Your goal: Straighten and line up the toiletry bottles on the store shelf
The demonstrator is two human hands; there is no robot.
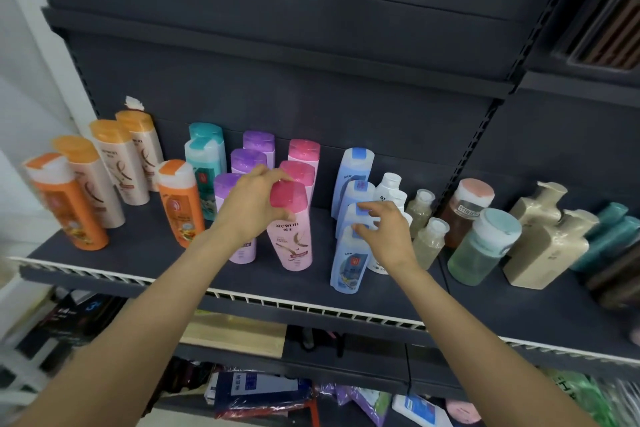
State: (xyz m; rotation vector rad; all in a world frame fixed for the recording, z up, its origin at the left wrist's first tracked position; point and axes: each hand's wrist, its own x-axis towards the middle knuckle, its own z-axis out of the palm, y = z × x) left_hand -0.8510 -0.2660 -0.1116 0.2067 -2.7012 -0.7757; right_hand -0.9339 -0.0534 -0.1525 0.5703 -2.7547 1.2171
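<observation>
Rows of toiletry bottles stand on the dark shelf (166,253). My left hand (251,206) grips the pink cap of the front pink bottle (292,239), thumb below and fingers over the top. More pink bottles (303,156) stand behind it, and purple bottles (247,159) sit to its left. My right hand (384,230) has its fingers curled on the cap of the front blue bottle (349,263), which leads a row of blue bottles (356,170) running to the back.
Orange bottles (69,204) and cream bottles (119,163) fill the left end, teal-capped bottles (204,156) stand mid-left. White bottles (389,187), small clear bottles (429,243), jars (485,246) and beige pump bottles (543,246) crowd the right. A white price rail (311,308) edges the shelf front.
</observation>
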